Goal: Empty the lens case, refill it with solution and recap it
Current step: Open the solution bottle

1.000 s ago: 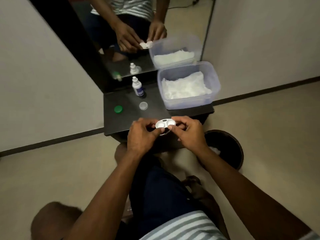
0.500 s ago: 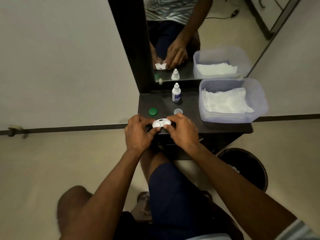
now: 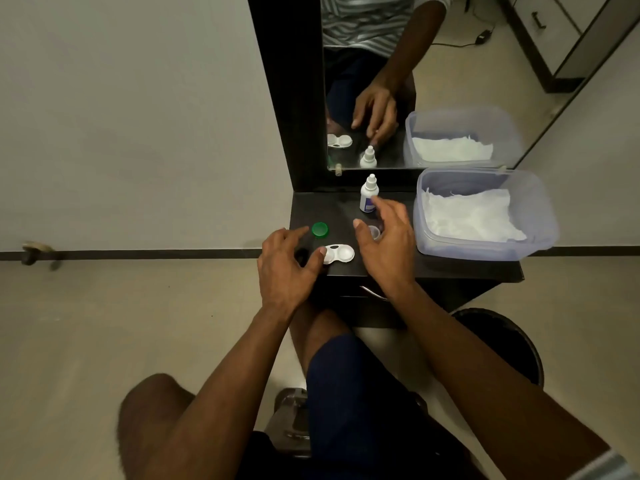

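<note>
The white lens case (image 3: 338,253) lies uncapped on the dark table (image 3: 450,268) near its front edge. My left hand (image 3: 287,268) holds its left end, thumb on the rim and fingers spread. A green cap (image 3: 319,229) sits just behind the case. A clear cap (image 3: 374,232) lies under my right hand (image 3: 384,244), which hovers open with fingers reaching toward the small white solution bottle (image 3: 368,194) standing at the back by the mirror.
A translucent plastic tub (image 3: 485,249) holding white tissue fills the table's right side. A mirror (image 3: 433,64) rises behind the table. A dark round bin (image 3: 502,341) stands on the floor at the right. My knees are under the table front.
The lens case has been set down on the table. My right hand has let go of it and moved back toward the bottle. The view swung left.
</note>
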